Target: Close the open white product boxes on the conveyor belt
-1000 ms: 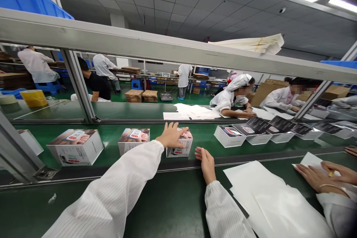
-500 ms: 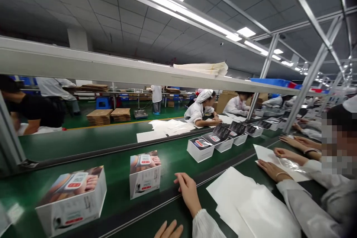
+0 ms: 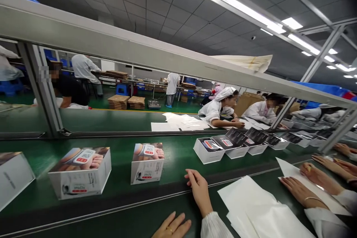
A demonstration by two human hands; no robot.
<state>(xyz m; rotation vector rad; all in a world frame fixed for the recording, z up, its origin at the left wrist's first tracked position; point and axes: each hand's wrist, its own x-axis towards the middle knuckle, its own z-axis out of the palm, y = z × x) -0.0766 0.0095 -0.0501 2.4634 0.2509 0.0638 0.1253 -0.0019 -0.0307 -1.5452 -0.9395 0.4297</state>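
My right hand [image 3: 199, 190] rests at the near edge of the green conveyor belt [image 3: 175, 171], fingers loosely bent and holding nothing. Lower down, my left hand [image 3: 174, 227] lies palm down with its fingers apart, a ring on one of them, partly cut off by the frame's bottom. On the belt ahead and to the left stands a closed blood pressure monitor box [image 3: 147, 165], touched by neither hand. A second closed box [image 3: 80, 173] is farther left. White sheets [image 3: 259, 204] lie just right of my right sleeve.
Several open boxes [image 3: 209, 150] with dark lids stand in a row on the belt's right. Another box [image 3: 13, 178] is cut off at the left edge. A co-worker's hands [image 3: 304, 191] rest on a white sheet at right. A metal post [image 3: 46, 93] rises at left.
The view has turned left, so the background sits farther right. Against it, the closed boxes have shifted left, and more of another box shows at the left edge. Both hands remain free.
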